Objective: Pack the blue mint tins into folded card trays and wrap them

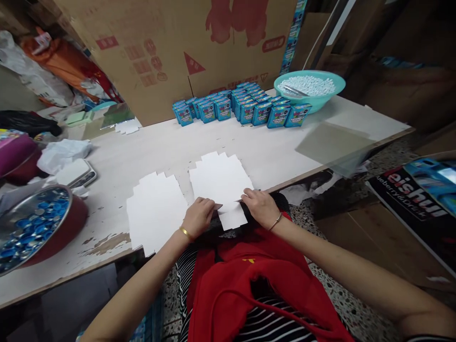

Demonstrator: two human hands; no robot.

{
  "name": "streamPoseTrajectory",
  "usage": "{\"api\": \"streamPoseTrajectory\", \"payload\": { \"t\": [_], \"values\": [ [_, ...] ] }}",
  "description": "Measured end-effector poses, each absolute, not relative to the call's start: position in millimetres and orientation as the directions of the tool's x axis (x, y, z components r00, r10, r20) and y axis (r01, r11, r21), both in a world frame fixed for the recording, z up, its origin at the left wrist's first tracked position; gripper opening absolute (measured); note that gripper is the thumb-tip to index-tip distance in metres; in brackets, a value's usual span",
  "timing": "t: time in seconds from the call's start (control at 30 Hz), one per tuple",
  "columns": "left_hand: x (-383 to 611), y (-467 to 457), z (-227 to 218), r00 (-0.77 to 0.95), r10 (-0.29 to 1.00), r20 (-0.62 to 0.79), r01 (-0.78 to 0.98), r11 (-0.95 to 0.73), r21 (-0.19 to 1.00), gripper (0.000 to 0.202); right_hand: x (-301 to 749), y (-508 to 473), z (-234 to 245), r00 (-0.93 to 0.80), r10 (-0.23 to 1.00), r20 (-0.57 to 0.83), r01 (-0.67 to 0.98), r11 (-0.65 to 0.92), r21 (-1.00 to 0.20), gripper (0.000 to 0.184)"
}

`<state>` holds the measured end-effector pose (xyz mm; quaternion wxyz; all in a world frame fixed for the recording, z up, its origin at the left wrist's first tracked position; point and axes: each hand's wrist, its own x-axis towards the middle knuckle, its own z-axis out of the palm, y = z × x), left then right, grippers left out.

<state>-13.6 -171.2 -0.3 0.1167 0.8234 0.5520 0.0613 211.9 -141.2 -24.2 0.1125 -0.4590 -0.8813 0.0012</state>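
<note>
The left hand point(198, 217) and right hand point(261, 208) each pinch a near flap point(218, 207) of the white cutout sheet point(221, 178), at the near edge of the table point(156, 146). From here, the step appears to be folding, though the hands partly hide it; the next move calls for even pressure.

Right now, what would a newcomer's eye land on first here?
Probably the bright blue packets lined up at the back of the white table, before a big cardboard box. Then the turquoise bowl of pale pieces to their right. Nearest, the left hand and right hand pinch a stepped-edge white sheet at the table's front edge.
</note>
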Motion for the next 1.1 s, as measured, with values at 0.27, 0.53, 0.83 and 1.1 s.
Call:
{"api": "streamPoseTrajectory", "payload": {
  "t": [0.27,0.53,0.83,1.1],
  "values": [
    [28.8,-145.0,-1.0,0.355,0.915,-0.190,0.930,-0.366,-0.027,0.018,203.0,-124.2,-50.9,-0.719,0.669,0.191,0.686,0.726,0.041,0.023],
    [32.4,-137.4,1.6,0.347,0.915,-0.205,0.930,-0.364,-0.049,0.020,213.3,-105.0,-73.8,-0.789,0.402,0.465,0.459,0.888,0.011,0.026],
    [6.8,-152.0,15.3,0.688,0.707,-0.162,0.724,-0.683,0.094,0.075,232.8,-110.9,-71.3,-0.871,0.287,0.398,0.257,0.958,-0.128,0.057],
    [9.2,-152.0,13.5,0.617,0.760,-0.204,0.786,-0.607,0.116,0.040,221.2,-104.9,-77.8,-0.718,0.424,0.552,0.258,0.899,-0.355,0.049]
  ]
}}
